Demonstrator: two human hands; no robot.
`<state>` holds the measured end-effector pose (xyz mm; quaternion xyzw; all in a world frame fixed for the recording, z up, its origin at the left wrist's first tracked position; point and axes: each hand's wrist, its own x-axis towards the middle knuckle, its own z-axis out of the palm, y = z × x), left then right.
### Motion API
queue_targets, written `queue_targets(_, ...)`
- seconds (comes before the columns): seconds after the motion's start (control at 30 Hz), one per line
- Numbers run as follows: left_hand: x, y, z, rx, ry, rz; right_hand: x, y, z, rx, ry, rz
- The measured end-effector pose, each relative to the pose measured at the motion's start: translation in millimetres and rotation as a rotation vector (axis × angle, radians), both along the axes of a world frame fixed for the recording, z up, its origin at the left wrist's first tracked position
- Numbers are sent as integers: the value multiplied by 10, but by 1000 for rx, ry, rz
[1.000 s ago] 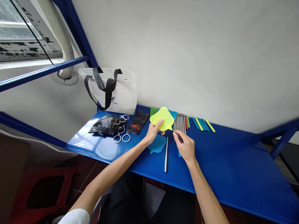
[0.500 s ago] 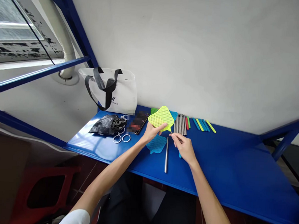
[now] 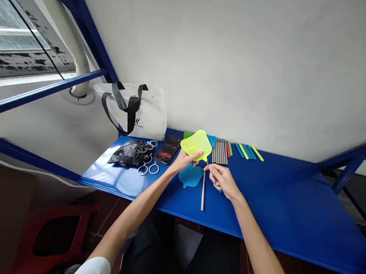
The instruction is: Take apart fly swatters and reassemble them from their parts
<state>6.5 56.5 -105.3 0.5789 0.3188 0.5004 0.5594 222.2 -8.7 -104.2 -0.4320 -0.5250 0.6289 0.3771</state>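
Observation:
A bright yellow perforated fly swatter head (image 3: 197, 143) is held above the table by my left hand (image 3: 184, 160), thumb on its face near the neck. My right hand (image 3: 224, 181) is closed just below that neck, its fingers wrapped around a thin metal rod (image 3: 207, 164) that meets the neck. Most of the rod is hidden in the fist. Under my hands a blue swatter head (image 3: 190, 177) lies flat, with a silver metal tube (image 3: 203, 196) to its right. A small blue end (image 3: 219, 191) peeks out beneath my right hand.
Along the wall lie several grey metal tubes (image 3: 220, 151) and several coloured handles (image 3: 247, 152). A green swatter head (image 3: 187, 135) is partly covered. On the left are a phone (image 3: 170, 150), a black plastic bag (image 3: 124, 153), white rings (image 3: 153, 168) and a white tote bag (image 3: 153, 118).
My right hand's fingers have curled further around the rod, at the same place under the neck. The left hand keeps its hold on the yellow swatter head. The view has shifted slightly.

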Motion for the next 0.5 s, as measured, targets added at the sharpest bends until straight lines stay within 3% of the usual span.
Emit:
queue_targets(0.27,-55,21,64,11,21,-46,-23,5,-48,65,-50,-7)
queue_targets(0.5,13,0,65,-46,-38,-11,-85,-14,-50,427,-375,-205)
